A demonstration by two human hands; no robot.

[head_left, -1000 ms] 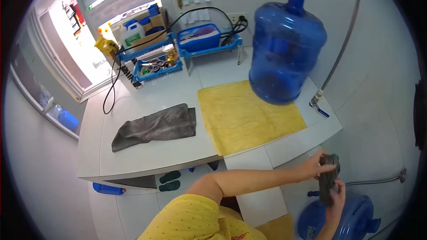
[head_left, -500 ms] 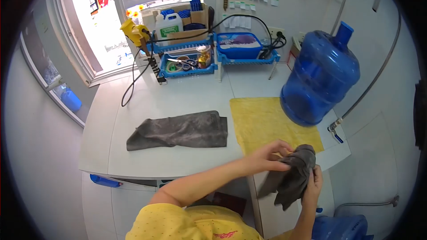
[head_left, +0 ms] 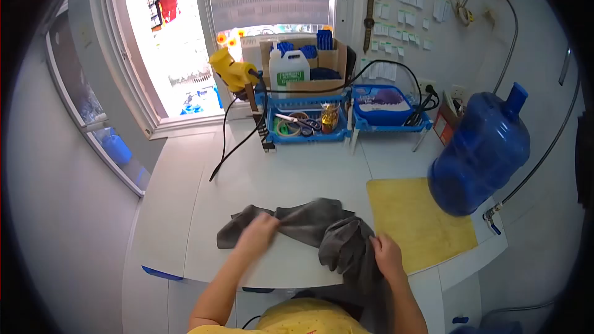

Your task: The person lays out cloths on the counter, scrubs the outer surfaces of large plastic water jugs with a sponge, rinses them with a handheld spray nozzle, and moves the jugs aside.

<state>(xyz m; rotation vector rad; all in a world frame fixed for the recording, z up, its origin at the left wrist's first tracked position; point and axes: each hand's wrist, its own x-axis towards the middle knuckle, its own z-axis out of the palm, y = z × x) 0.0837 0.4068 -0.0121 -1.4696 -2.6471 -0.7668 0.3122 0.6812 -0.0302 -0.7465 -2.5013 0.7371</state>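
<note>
cloths (head_left: 314,222) left of mat (head_left: 414,229) | jug (head_left: 479,151) at mat's far-right corner | basket (head_left: 309,138) behind cloths

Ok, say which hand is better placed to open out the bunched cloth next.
Probably the right hand: it holds the edge of the bunched cloth; the left hand is farther off.

1. large blue water bottle (head_left: 479,154), neck uppermost
2. blue tub (head_left: 396,116), purple-and-white lid
3. scissors (head_left: 305,123), in a blue tray (head_left: 309,138)
4. white jug (head_left: 291,71) with green label, beside a cardboard box (head_left: 317,88)
5. yellow tool (head_left: 232,72), above a black cord (head_left: 224,156)
6. white paper slips (head_left: 383,10), on the wall (head_left: 455,55)
7. blue-handled tap (head_left: 490,215), at the foot of a hose (head_left: 546,169)
</note>
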